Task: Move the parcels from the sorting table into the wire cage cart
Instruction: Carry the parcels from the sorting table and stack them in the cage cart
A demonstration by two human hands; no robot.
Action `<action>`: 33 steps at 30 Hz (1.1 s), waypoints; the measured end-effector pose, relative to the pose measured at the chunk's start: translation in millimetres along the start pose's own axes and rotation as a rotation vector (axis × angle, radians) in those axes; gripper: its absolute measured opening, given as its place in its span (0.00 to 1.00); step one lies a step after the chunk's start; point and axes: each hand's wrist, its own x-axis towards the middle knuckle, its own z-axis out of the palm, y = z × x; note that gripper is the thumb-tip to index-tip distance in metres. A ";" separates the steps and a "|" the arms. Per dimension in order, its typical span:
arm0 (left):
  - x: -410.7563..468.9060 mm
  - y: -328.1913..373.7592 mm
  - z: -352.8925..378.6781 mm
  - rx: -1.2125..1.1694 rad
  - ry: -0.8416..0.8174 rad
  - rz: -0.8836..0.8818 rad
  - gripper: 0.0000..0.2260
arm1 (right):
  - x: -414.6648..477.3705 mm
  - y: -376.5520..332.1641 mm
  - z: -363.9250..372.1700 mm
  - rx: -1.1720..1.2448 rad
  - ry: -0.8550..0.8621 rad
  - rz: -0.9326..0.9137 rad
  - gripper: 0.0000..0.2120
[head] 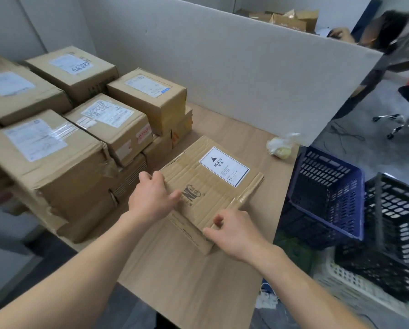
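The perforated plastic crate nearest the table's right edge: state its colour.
The perforated plastic crate is dark blue, seen best in the head view, with a black crate beside it.

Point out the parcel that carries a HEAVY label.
It is the flat box lying alone on the table, under the left hand and right hand. The stacked boxes to its left carry ordinary shipping labels.

Flat brown cardboard parcel with white "HEAVY" label, lying on the sorting table beside stacked parcels.
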 end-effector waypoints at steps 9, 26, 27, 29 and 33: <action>-37.0 -21.5 5.5 -0.006 0.023 -0.035 0.30 | 3.6 5.5 -18.1 -0.219 0.104 -0.118 0.19; -86.9 -34.0 9.3 -0.353 0.051 -0.176 0.26 | 63.1 16.8 -33.1 -0.175 0.017 -0.004 0.31; -88.3 -38.9 8.6 -0.406 0.043 -0.205 0.26 | 60.0 15.0 -25.2 -0.115 0.017 -0.002 0.29; -90.2 -50.1 6.7 -0.473 0.035 -0.250 0.25 | 53.6 9.8 -11.2 0.003 0.022 0.013 0.30; -100.6 -77.6 2.4 -0.424 0.034 -0.269 0.27 | 33.9 -2.2 6.9 0.044 -0.017 0.016 0.39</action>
